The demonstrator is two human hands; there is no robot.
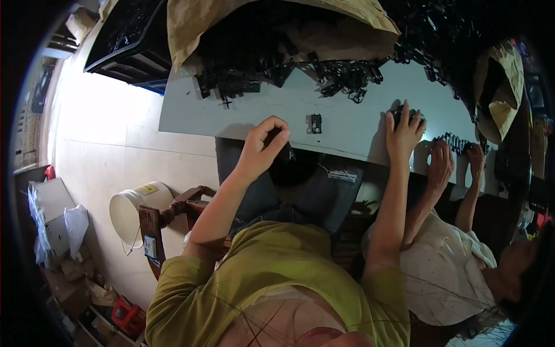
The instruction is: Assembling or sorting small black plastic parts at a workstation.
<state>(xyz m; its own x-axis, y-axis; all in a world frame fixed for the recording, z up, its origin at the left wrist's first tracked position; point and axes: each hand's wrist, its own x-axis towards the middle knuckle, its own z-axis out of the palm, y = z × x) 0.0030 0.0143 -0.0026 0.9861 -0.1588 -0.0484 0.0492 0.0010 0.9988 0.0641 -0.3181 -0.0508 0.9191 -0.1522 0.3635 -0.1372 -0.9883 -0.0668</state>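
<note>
My left hand (263,147) is at the table's near edge, its fingers curled in with the thumb against them. A small black plastic part (290,154) shows just below its thumb; the palm is hidden. On the right, my right hand (404,132) reaches over the white table (358,133), fingers spread on a small cluster of black plastic parts (398,114). Between my hands a single flat black plastic part (314,124) with a square frame lies on the table.
A large brown paper bag (191,26) spills black parts (347,81) across the table's far side. A black crate (130,63) is at the far left. A co-worker's hands (440,162) handle a row of black parts (454,141) at right. A white bucket (124,217) lies on the floor.
</note>
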